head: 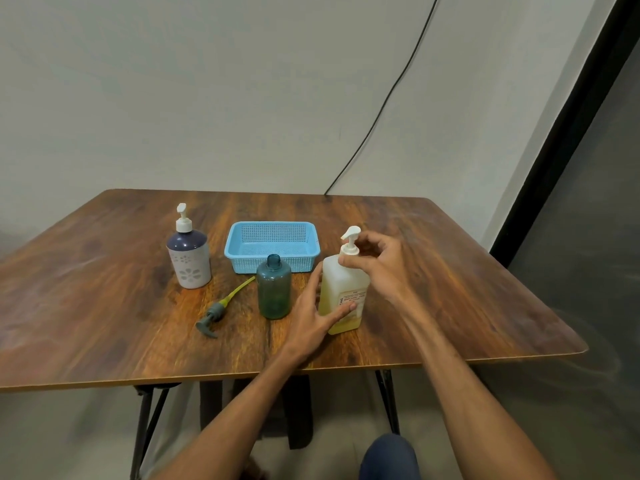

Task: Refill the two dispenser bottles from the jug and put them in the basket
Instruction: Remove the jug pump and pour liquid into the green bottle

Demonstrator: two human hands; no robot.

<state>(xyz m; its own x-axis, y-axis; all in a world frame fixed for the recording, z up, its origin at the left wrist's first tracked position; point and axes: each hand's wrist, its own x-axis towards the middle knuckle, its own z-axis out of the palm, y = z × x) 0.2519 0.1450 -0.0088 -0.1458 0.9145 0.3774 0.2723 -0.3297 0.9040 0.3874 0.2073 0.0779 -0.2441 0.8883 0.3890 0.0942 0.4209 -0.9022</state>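
A translucent jug point(341, 282) of yellowish liquid with a white pump top point(349, 242) stands right of centre on the table. My left hand point(313, 311) holds its body, thumb across the label. My right hand point(377, 261) grips the collar of the white pump. Just left of the jug stands a teal dispenser bottle point(274, 287), open at the neck. Its grey pump with a yellow tube point(221, 308) lies on the table to the left. A purple and white dispenser bottle point(189, 256) with a white pump stands further left. The blue basket point(242, 254) sits behind the teal bottle.
The wooden table point(450, 289) has its front edge near me and its right corner beyond the jug. A black cable point(391, 91) hangs down the wall behind. My knee point(389, 457) shows below the table edge.
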